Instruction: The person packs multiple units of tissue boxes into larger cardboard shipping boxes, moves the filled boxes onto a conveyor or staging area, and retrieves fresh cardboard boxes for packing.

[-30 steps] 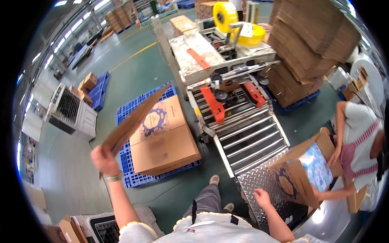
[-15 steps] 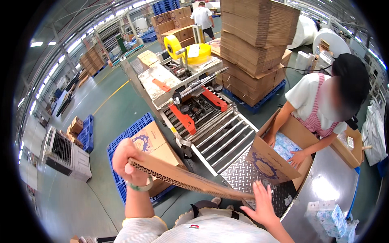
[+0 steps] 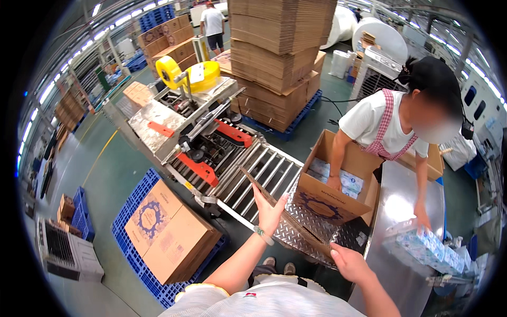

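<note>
Between my hands a flattened cardboard box (image 3: 305, 231) stands nearly edge-on, slanting from the roller conveyor (image 3: 259, 182) down toward my right. My left hand (image 3: 270, 212) grips it partway along, thumb on one side and fingers on the other. At the near end my right hand (image 3: 351, 263) holds it, thumb at the edge and the other fingers partly hidden. Just beyond, an open printed carton (image 3: 330, 205) rests on the diamond-plate surface (image 3: 346, 238) with blue-and-white packs (image 3: 349, 182) inside. A co-worker (image 3: 385, 113) has one hand in that carton and the other on wrapped packs (image 3: 422, 244).
A carton-sealing machine with yellow tape rolls (image 3: 203, 76) stands ahead. Flattened cartons (image 3: 169, 232) lie on a blue pallet (image 3: 124, 224) at left. A tall cardboard stack (image 3: 280, 63) rises behind the conveyor. The metal table (image 3: 404, 211) is at right.
My left hand has brought the flattened box rightward and onto the conveyor side, gripping lower along it. My right hand has closed on its near end. The co-worker's one hand has moved to the packs on the table.
</note>
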`<state>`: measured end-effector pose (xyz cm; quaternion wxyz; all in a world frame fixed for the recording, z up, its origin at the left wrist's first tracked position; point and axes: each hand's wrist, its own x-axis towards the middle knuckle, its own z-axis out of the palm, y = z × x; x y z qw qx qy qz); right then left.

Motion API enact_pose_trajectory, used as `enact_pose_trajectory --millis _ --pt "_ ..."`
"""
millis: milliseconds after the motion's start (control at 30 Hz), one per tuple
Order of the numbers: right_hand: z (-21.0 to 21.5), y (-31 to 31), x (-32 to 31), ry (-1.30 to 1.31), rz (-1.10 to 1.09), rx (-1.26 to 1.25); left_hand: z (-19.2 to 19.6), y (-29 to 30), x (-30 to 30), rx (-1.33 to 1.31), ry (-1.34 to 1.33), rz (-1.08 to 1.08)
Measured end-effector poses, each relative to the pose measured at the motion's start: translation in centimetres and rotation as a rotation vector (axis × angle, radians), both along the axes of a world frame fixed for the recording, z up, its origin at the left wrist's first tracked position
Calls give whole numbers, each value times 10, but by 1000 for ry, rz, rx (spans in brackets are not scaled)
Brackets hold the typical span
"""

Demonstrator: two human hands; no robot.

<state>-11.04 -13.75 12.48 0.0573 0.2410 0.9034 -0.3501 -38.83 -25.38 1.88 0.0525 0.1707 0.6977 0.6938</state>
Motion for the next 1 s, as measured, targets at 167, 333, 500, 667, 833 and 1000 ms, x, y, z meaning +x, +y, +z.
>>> enact_pose_trajectory --millis 167,333,500,667,833,1000 --pt "-10 48 4 -165 -217 -485 -7 -8 0 -91 54 -97" --pt "-2 60 1 -81 -228 31 -45 -50 34 -553 332 -204" --pt "-8 18 -6 -152 -45 776 42 1 6 -434 863 -145" --pt "-40 -12 0 -22 -164 1126 64 66 -24 -649 1106 -500" --pt "-50 -33 -3 18 -228 1133 77 104 -31 -728 1125 -597" --pt "-43 -25 5 334 -206 843 82 125 -43 -761 1273 -591"
